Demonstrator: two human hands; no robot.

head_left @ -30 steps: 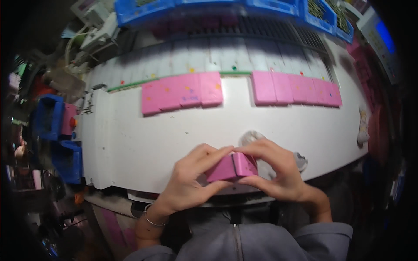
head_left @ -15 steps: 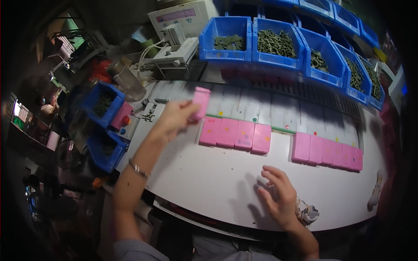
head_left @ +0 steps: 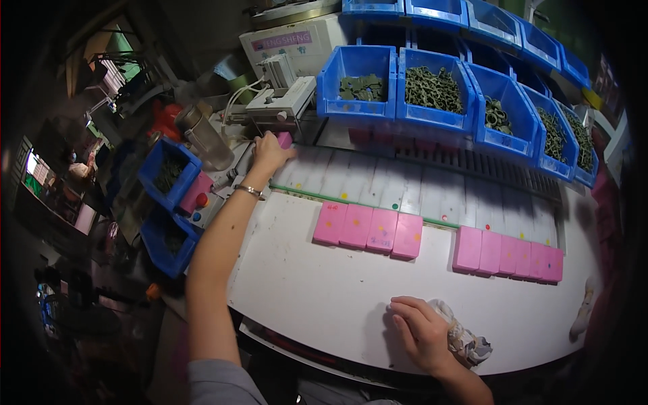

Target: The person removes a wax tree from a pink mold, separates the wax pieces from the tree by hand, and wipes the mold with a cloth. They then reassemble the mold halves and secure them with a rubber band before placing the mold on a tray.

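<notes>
My left hand point(head_left: 270, 154) is stretched out to the far left edge of the table, in front of a small white machine. Its fingers are closed round a pink block point(head_left: 284, 140), mostly hidden behind them. My right hand point(head_left: 425, 334) hovers over the near part of the table with fingers loosely bent, thumb apart, holding nothing. Beside it lies a crumpled whitish bundle point(head_left: 476, 347). Between the hands, a row of several pink blocks point(head_left: 368, 228) lies side by side on the white table. A second row of pink blocks point(head_left: 506, 254) lies farther right.
Blue bins point(head_left: 432, 94) of small dark green parts stand across the back. More blue bins point(head_left: 169, 172) stand at the left, near a clear bottle point(head_left: 202, 138). A pale slatted board point(head_left: 405, 182) runs behind the blocks. The white machine point(head_left: 282, 101) stands at the far left.
My left hand has carried the pink block away from the row, farther back and left to the machine. My right hand has lowered slightly and its fingers have relaxed. The view has shifted a little.
</notes>
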